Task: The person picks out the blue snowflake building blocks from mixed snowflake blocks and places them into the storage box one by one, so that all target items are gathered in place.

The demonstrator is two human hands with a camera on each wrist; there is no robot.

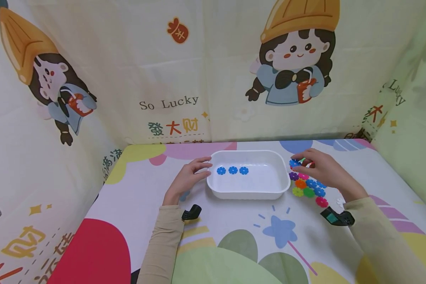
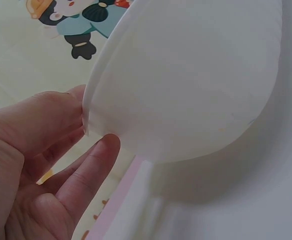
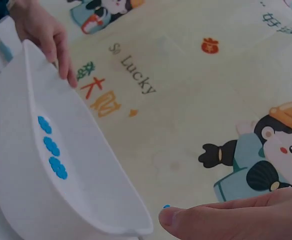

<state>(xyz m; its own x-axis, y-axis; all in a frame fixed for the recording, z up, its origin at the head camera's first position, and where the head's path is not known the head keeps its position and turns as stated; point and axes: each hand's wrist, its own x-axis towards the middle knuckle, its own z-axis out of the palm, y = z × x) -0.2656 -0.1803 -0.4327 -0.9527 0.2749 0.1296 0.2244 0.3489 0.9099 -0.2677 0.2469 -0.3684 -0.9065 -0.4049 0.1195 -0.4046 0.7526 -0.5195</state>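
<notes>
My left hand (image 1: pixel 186 179) grips the left rim of a white plastic tray (image 1: pixel 248 195), thumb and fingers on either side of the edge in the left wrist view. Three blue flower-shaped discs (image 1: pixel 233 170) lie in a row on the tray's floor, towards its left side. Just off the tray's right end, my right hand (image 1: pixel 323 169) pinches a blue flower-shaped disc (image 1: pixel 294 163) between thumb and fingertips. Only a sliver of that disc (image 3: pixel 166 206) shows past the thumb in the right wrist view.
Beneath and in front of the right hand lies a cluster of flower discs (image 1: pixel 309 192) in several colours. A white disc (image 1: pixel 340 202) lies near the right wrist. The table has a printed cloth (image 1: pixel 280 232), and patterned curtains (image 1: pixel 227 114) rise behind and at both sides.
</notes>
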